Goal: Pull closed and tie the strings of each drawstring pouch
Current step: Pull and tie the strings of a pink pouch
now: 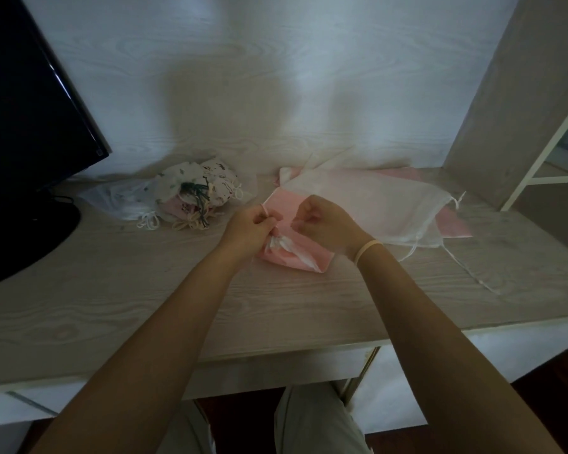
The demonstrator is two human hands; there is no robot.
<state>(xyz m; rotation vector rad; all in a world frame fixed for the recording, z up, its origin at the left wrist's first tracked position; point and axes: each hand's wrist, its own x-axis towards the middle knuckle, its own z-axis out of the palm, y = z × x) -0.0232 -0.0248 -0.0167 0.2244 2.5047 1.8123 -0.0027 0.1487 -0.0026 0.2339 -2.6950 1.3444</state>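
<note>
- Pale wood-grain laminate covers the desk (145,290), and the same grained finish runs up the back panel (243,77) behind it.
- Pink fabric, the pink pouch (295,253), lies on the desk near the middle, just beyond the front edge, with a gathered white part at its mouth between the two hands.
- Left hand (253,227) has its fingers curled and pinches a pink string (265,209) that loops up above the knuckles.
- Right hand (325,224) is also curled, its fingertips pinching at the pouch's mouth; the strand it holds is too small to make out. A pale band (368,249) circles that wrist.
- Sheer white pouch (374,204) lies spread flat to the right, over more pink cloth, its thin strings trailing across the desk towards the right edge.
- To the left sits a heap of small printed pouches (197,191), their mouths gathered, with cords in dark and cream tangled at the front; clear plastic (118,198) lies beside the heap.
- Black monitor (30,109) stands at the far left on a rounded base.
- Light shelving (522,109) rises at the right end of the desk.
- Below the desk edge, the person's knees in light trousers (309,421) show above a dark floor.
</note>
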